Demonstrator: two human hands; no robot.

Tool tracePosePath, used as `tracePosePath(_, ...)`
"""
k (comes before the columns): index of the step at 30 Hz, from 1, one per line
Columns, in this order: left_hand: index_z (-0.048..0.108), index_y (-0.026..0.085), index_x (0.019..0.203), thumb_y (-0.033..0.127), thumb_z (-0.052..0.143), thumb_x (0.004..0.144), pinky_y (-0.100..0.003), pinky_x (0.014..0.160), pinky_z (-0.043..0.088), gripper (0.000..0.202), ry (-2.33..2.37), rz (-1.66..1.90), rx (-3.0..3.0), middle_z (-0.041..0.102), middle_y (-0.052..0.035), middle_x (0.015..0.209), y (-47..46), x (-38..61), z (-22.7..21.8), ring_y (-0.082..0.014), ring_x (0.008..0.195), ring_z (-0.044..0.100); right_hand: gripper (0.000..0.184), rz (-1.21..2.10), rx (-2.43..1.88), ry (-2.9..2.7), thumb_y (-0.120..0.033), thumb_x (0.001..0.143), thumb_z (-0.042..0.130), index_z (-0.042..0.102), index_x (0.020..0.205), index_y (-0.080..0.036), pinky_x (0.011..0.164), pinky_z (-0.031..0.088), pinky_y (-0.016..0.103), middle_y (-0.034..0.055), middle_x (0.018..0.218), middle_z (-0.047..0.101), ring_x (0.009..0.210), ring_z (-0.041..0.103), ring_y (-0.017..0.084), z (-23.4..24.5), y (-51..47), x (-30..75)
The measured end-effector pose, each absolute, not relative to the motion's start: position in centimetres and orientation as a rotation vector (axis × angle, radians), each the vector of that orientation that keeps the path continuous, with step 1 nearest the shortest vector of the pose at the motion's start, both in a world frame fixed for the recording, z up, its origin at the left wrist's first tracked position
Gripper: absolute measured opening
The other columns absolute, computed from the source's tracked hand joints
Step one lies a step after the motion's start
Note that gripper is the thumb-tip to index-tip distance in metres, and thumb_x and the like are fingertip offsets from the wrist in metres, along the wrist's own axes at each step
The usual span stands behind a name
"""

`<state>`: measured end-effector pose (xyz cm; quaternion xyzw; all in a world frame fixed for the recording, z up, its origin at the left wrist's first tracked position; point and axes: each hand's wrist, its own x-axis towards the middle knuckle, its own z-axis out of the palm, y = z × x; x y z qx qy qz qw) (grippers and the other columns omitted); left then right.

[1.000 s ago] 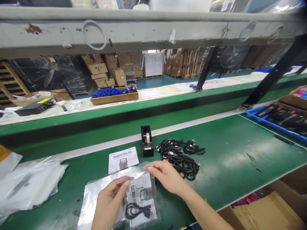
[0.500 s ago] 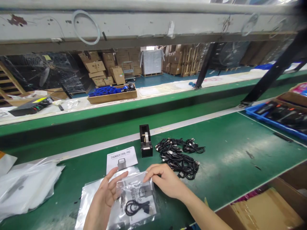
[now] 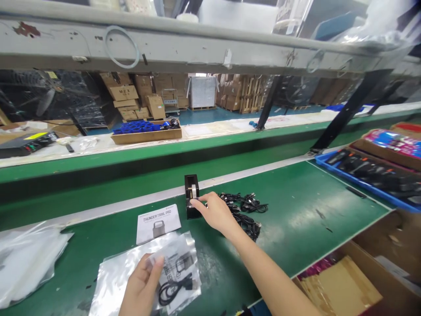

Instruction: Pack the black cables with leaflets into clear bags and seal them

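The black tape dispenser (image 3: pixel 189 195) stands upright on the green desk (image 3: pixel 286 210), a pale roll set in its upper part. The right hand (image 3: pixel 217 213) reaches in from the right to the front of the dispenser, thumb and index finger drawn almost together just below the roll; whether those 2 fingers pinch any tape, I cannot tell. The left hand (image 3: pixel 141 281) is nearer the person, in front and to the left of the dispenser, with its thumb pressed on top of a clear bag (image 3: pixel 182 270) and its other fingers curled beneath, so the bag is held at its left side. That bag lies in front of the dispenser and slightly to its left; inside it show a printed sheet and 1 coiled black cable (image 3: pixel 187 283). Flat clear bags (image 3: pixel 110 278) lie under the left hand, farther left of the dispenser. Just left of the dispenser is a leaflet (image 3: pixel 158 221) marked THUNDER TRAIL PRO. Right of the dispenser, a heap of black cables (image 3: pixel 250 226) spreads partly behind the right hand and wrist. Well to the left of the dispenser rests a stack of plastic bags (image 3: pixel 26 263), and well to its right a blue tray (image 3: pixel 329 165) holds dark items with orange marks.
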<state>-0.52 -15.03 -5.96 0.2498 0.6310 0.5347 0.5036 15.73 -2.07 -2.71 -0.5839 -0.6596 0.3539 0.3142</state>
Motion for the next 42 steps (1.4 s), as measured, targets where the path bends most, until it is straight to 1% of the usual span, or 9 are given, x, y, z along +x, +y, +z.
tracePosePath(3,0.055,0.022,0.079,0.048,0.065,0.063,-0.021,0.064,0.047,0.032,1.504,1.279,0.658,0.069,0.0037,0.069,-15.2,-0.5,-6.2,-0.0149,0.065,0.063,0.032,1.022,-1.535,-1.704,-0.039,0.068,0.061,0.053,0.045,-0.017,0.071,0.039,0.034,0.0046,0.060,0.055,0.073,0.056,0.022,-2.3,-0.8,14.8)
tracePosePath(5,0.054,0.021,0.080,0.048,0.063,0.065,-0.023,0.066,0.047,0.032,1.495,1.279,0.694,0.069,0.0023,0.071,-15.3,-0.6,-6.3,-0.0165,0.069,0.063,0.031,1.117,-1.519,-1.626,-0.035,0.067,0.061,0.049,0.044,-0.018,0.064,0.042,0.031,0.0013,0.052,0.050,0.064,0.055,0.019,-2.5,-0.4,14.2)
tracePosePath(10,0.053,0.021,0.085,0.046,0.060,0.070,-0.027,0.067,0.046,0.030,1.468,1.276,0.717,0.067,0.0008,0.073,-15.5,-1.1,-6.7,-0.0193,0.076,0.063,0.023,1.372,-1.390,-1.330,-0.040,0.075,0.049,0.050,0.067,-0.018,0.058,0.049,0.025,-0.0006,0.068,0.054,0.063,0.054,0.010,-3.5,-1.6,13.5)
tracePosePath(14,0.053,0.022,0.092,0.045,0.059,0.071,-0.026,0.070,0.044,0.032,1.487,1.264,0.704,0.067,0.0013,0.076,-15.3,-1.3,-7.0,-0.0181,0.080,0.061,0.025,1.476,-1.296,-1.192,-0.041,0.069,0.058,0.051,0.067,-0.017,0.067,0.051,0.025,-0.0010,0.073,0.053,0.068,0.055,0.009,-4.3,-3.6,13.4)
tracePosePath(18,0.053,0.021,0.091,0.045,0.061,0.069,-0.025,0.064,0.045,0.033,1.474,1.282,0.703,0.067,0.0014,0.072,-15.0,-1.2,-7.2,-0.0189,0.077,0.062,0.032,1.554,-1.233,-1.065,-0.048,0.067,0.060,0.047,0.070,-0.018,0.057,0.052,0.028,-0.0029,0.068,0.051,0.055,0.057,0.010,-4.4,-4.7,12.8)
tracePosePath(24,0.054,0.020,0.091,0.045,0.064,0.066,-0.026,0.058,0.048,0.036,1.493,1.305,0.630,0.068,-0.0004,0.074,-15.0,-1.0,-6.6,-0.0207,0.074,0.063,0.040,1.576,-1.096,-0.972,-0.053,0.065,0.061,0.042,0.067,-0.018,0.076,0.050,0.031,0.0018,0.088,0.054,0.074,0.064,0.015,-4.5,-4.8,11.9)
tracePosePath(28,0.053,0.021,0.093,0.045,0.063,0.067,-0.025,0.061,0.048,0.037,1.516,1.311,0.604,0.069,-0.0004,0.076,-15.3,-1.3,-6.2,-0.0200,0.077,0.063,0.034,1.302,-1.172,-1.208,-0.048,0.073,0.056,0.049,0.064,-0.016,0.081,0.047,0.033,0.0081,0.111,0.050,0.087,0.060,0.017,-6.2,-4.9,11.8)
tracePosePath(37,0.053,0.022,0.097,0.044,0.061,0.069,-0.027,0.065,0.048,0.036,1.533,1.357,0.624,0.069,-0.0016,0.081,-15.3,-1.7,-6.3,-0.0218,0.086,0.062,0.019,0.696,-1.457,-1.575,-0.030,0.077,0.049,0.053,0.063,-0.018,0.079,0.040,0.039,0.0106,0.101,0.049,0.085,0.052,0.022,-6.8,-6.7,13.9)
tracePosePath(42,0.051,0.022,0.099,0.048,0.059,0.070,-0.026,0.059,0.046,0.040,1.554,1.322,0.668,0.068,-0.0003,0.075,-15.4,-1.5,-6.0,-0.0203,0.075,0.062,0.014,1.610,-1.199,-1.555,-0.029,0.075,0.054,0.057,0.071,-0.016,0.043,0.036,0.021,-0.0010,0.060,0.054,0.043,0.044,0.008,-4.8,-10.2,13.8)
